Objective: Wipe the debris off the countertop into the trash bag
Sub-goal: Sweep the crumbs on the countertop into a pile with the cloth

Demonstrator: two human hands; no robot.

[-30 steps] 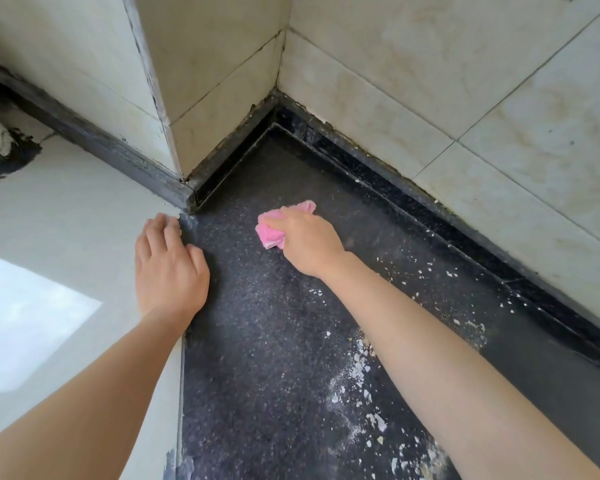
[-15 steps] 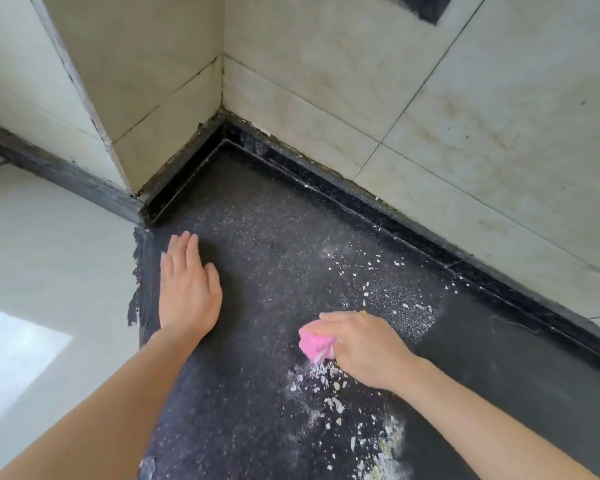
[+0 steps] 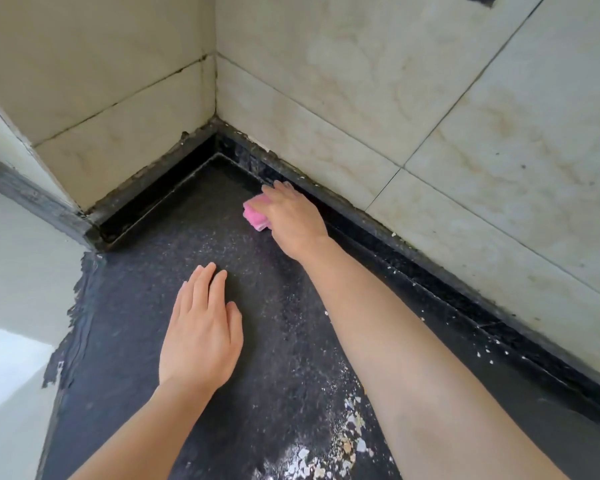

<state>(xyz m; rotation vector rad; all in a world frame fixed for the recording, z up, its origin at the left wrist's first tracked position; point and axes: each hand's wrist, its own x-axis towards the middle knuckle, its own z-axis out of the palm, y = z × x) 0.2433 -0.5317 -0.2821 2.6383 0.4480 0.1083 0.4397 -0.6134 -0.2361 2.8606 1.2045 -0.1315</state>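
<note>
I see the left hand (image 3: 201, 336) lying flat and released, palm down with fingers together, on the dark speckled countertop (image 3: 146, 306) at about 7 o'clock of frame centre, holding nothing. At about 12 o'clock of that hand, well apart from it, a pink cloth (image 3: 253, 212) sits pressed on the countertop near the back corner, and the right hand (image 3: 293, 216) grasps it with its fingers closed over the top, just beside the dark strip under the tiled wall (image 3: 430, 109). White debris (image 3: 333, 452) flakes lie at 6 o'clock between the two forearms, with a few specks along the strip at 4 o'clock; no trash bag shows in my view.
</note>
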